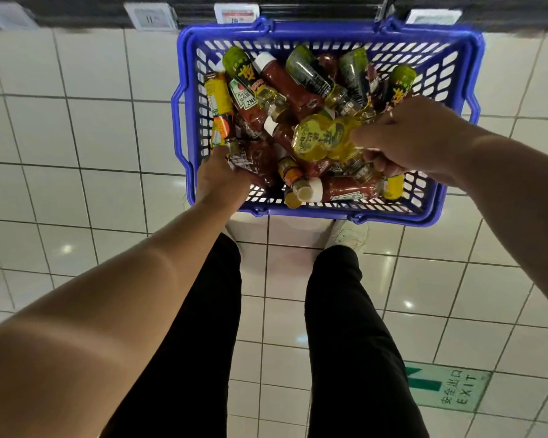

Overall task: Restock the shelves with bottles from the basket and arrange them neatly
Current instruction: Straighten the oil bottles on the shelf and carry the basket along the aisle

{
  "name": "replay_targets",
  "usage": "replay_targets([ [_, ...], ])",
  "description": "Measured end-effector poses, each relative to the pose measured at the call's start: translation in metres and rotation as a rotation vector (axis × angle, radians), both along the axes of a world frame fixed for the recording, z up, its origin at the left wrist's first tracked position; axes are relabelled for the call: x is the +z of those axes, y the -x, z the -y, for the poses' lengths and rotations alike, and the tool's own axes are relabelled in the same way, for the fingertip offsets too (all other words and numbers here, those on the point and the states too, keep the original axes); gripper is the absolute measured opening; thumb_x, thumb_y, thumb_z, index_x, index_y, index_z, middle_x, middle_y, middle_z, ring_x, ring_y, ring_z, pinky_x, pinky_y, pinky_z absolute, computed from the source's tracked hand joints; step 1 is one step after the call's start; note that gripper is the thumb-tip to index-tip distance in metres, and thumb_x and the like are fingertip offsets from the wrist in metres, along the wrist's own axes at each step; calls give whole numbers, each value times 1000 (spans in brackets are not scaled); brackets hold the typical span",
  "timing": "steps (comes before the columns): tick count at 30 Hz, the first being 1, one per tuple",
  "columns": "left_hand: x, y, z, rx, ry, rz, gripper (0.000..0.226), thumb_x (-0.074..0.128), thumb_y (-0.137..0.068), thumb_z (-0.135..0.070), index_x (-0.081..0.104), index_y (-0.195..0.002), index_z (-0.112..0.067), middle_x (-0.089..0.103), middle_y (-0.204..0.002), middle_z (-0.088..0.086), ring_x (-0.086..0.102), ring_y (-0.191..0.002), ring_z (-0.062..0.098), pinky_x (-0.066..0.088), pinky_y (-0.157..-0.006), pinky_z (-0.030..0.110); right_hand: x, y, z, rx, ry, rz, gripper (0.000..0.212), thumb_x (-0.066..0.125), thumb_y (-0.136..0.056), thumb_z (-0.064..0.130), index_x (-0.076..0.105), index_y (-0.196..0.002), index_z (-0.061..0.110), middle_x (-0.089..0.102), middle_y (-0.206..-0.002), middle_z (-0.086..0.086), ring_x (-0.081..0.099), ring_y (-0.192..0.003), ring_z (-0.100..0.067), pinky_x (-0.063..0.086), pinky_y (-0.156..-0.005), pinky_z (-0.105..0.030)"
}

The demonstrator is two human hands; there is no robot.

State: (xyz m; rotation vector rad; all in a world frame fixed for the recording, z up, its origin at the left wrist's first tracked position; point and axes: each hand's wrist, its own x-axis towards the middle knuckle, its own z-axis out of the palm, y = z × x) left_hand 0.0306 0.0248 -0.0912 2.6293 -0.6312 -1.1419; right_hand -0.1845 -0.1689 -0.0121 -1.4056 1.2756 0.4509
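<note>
A blue plastic basket [329, 30] stands on the tiled floor in front of my feet, piled with several sauce and oil bottles lying on their sides. My right hand [405, 137] grips a yellow oil bottle [325, 137] by its neck end, lifted a little above the heap. My left hand [222, 175] reaches into the basket's near left corner, its fingers curled round a dark red sauce bottle [253, 156] with a black label. Red ketchup bottles [285, 80] and green-labelled bottles [241, 69] fill the far part.
The dark bottom edge of a shelf with price tags [236, 14] runs along the top of the view, just beyond the basket. White floor tiles surround the basket. A green exit sign [450, 390] is stuck on the floor at the lower right. My legs stand behind the basket.
</note>
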Motion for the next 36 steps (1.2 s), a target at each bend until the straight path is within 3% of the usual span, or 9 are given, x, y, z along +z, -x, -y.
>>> replay_targets([
  [4, 28, 22, 33, -225, 327, -79, 76, 77, -75, -20, 47, -145, -23, 54, -134, -7, 49, -123, 10, 33, -97, 5, 12, 6, 12, 4, -90, 7, 36, 71, -88, 37, 72, -79, 2, 73, -66, -8, 64, -54, -14, 54, -56, -26],
  [9, 41, 48, 82, -629, 351, -188, 107, 90, -62, -31, 35, -154, -27, 37, -154, 5, 37, -140, 23, 35, -112, 40, 31, 7, 32, -62, -261, 85, 26, 72, -90, 33, 71, -89, 7, 70, -70, -4, 57, -56, -12, 49, -51, -24],
  [13, 33, 58, 105, -594, 456, -93, 55, 75, -72, -2, 63, -125, -10, 56, -118, 3, 54, -111, 17, 44, -85, 19, 35, 13, 46, -52, -354, 161, 31, 63, -97, 41, 73, -97, 11, 73, -86, -8, 63, -67, -15, 49, -58, -27],
  [16, 26, 56, 110, -440, 354, -165, 59, 71, -72, 0, 61, -128, -17, 61, -108, -1, 64, -90, 11, 41, -62, 10, 26, 30, 60, -256, -397, 155, 43, 55, -97, 51, 70, -103, 12, 74, -97, -11, 71, -80, -23, 55, -65, -32],
  [21, 19, 44, 94, -85, 264, -198, 39, 71, -68, -5, 65, -102, -22, 66, -83, -1, 60, -60, 0, 48, -49, 21, -24, 57, 57, -518, -127, -37, 21, 50, -103, 14, 65, -114, 5, 72, -106, -13, 71, -103, -29, 60, -86, -37],
  [24, 15, 37, 83, 21, 263, -194, 33, 70, -66, 0, 59, -81, -27, 60, -70, -6, 53, -48, -6, 46, -48, 20, -55, 62, 35, -306, -64, -158, 34, 51, -100, 11, 59, -131, -2, 65, -127, -23, 65, -116, -38, 57, -95, -46],
  [29, 6, 33, 73, 23, 212, -178, 33, 72, -63, -1, 60, -81, -27, 64, -76, -3, 58, -62, 3, 44, -59, 23, -93, 67, 11, 58, 329, -294, 58, 59, -88, 2, 48, -144, 16, 60, -113, -8, 60, -102, -29, 44, -62, -27],
  [32, 1, 35, 70, -7, 190, -163, 35, 72, -64, -4, 66, -96, -17, 69, -89, 11, 60, -70, 14, 47, -62, 27, -111, 65, 20, 395, 383, -275, 67, 63, -89, 3, 39, -150, 16, 55, -135, -13, 57, -122, -35, 53, -90, -42],
  [36, -4, 35, 71, -12, 180, -160, 37, 73, -63, -9, 67, -94, -28, 71, -84, -2, 62, -68, 5, 45, -56, 22, -126, 58, 39, 684, 438, -298, 61, 66, -91, 6, 42, -146, 11, 58, -134, -16, 59, -122, -37, 53, -95, -45],
])
